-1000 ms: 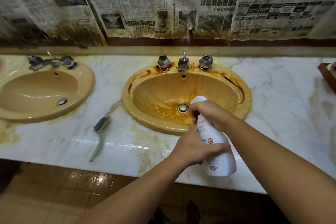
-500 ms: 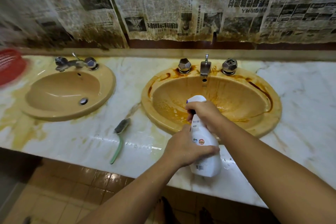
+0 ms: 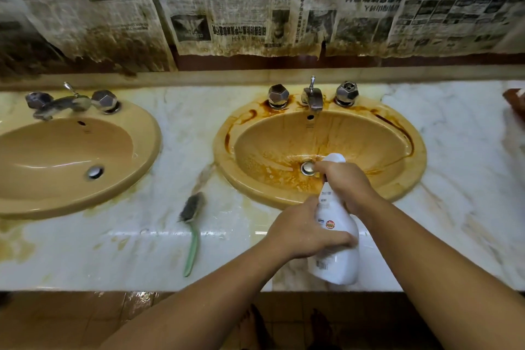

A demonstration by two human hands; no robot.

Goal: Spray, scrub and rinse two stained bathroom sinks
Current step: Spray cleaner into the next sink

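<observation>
Newspaper sheets (image 3: 241, 3) cover the wall above the counter; their lower edges are stained brown. The marble counter (image 3: 460, 185) carries two tan sinks side by side. The left sink (image 3: 56, 150) looks largely free of stain. The right sink (image 3: 369, 145) has rust-coloured streaks on its rim and a patchy orange film across its bowl, thickest at the bottom. I judge this sink to be the one in work, at the spray step.

I hold the white spray bottle (image 3: 338, 230) roughly upright at the near rim of the right sink, its top leaning toward the bowl. Its base is at the counter's front edge; I cannot tell whether it rests there. My left hand (image 3: 301, 233) wraps the bottle's body, fingers curled round it, to steady it. My right hand (image 3: 346, 182) is clenched round the neck and spray head, which places the nozzle over the bowl. My fingers hide the nozzle, so I cannot tell its direction or whether the trigger is pressed.

The scrub brush (image 3: 193, 224) lies on the counter between the two sinks, green handle toward me, near my left hand for the scrub step. Nothing stands between bottle and bowl. The tap (image 3: 312, 96) and its two knobs sit at the far rim, apart from the bottle. A brown object (image 3: 514, 99) at the counter's right edge is cut off; I cannot identify it. The drain (image 3: 307, 167) shows just beside my right hand.
</observation>
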